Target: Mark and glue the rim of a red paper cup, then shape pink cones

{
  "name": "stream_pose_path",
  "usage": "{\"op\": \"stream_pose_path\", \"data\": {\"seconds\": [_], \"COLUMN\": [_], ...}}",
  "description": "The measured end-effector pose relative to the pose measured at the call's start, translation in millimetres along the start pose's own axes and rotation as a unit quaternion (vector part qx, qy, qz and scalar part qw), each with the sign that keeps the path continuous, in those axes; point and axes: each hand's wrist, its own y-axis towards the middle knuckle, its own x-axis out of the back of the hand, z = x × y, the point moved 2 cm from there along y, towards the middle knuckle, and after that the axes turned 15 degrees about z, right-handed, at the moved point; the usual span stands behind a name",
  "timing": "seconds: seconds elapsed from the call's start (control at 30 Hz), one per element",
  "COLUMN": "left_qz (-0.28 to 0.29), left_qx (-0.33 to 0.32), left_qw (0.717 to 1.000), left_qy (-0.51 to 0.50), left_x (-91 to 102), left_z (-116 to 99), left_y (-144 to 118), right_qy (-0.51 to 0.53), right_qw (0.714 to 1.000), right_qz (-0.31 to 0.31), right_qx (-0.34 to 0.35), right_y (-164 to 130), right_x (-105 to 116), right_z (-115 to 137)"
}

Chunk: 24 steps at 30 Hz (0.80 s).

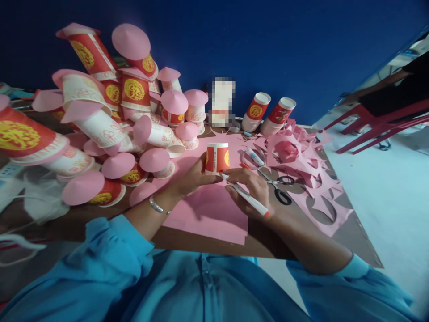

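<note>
A red paper cup (pixel 217 158) with yellow emblems and a white vertical stripe is held upside down in my left hand (pixel 194 174), fingers wrapped around its left side. My right hand (pixel 250 185) grips a white marker (pixel 250 200) with an orange-red end, its tip at the cup's lower rim. Under both hands lie pink paper sheets (pixel 208 214). Right of my right hand are black-handled scissors (pixel 278 182), a roll of tape (pixel 244 158) and a small white glue bottle or tube (pixel 255 157).
Many cups with pink cone tops (pixel 130 42) are piled on the left. Two cup stacks (pixel 256 112) stand at the back by the blue wall. Cut pink scraps (pixel 321 201) cover the table's right side. A red stool (pixel 365 120) stands beyond, with a person in dark clothing.
</note>
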Motion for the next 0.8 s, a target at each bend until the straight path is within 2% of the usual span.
{"op": "stream_pose_path", "data": {"seconds": [0.13, 0.27, 0.53, 0.8], "left_qz": [0.009, 0.003, 0.023, 0.015], "left_qx": [-0.007, -0.011, -0.012, 0.002], "left_qw": [1.000, 1.000, 1.000, 1.000], "left_qy": [-0.015, -0.025, -0.014, 0.026], "left_x": [-0.8, -0.2, -1.0, -4.4], "left_z": [-1.7, -4.0, -6.0, -6.8], "left_y": [0.6, -0.6, -2.1, -0.9], "right_qy": [-0.008, -0.023, -0.040, -0.024], "right_qw": [1.000, 0.999, 0.998, 0.999], "right_qz": [-0.020, -0.035, -0.032, -0.024], "right_qx": [0.007, -0.013, -0.025, -0.027], "right_y": [0.0, 0.3, 2.1, 3.4], "right_x": [2.8, 5.8, 6.8, 5.3], "right_z": [-0.6, -2.8, -0.9, 0.9]}}
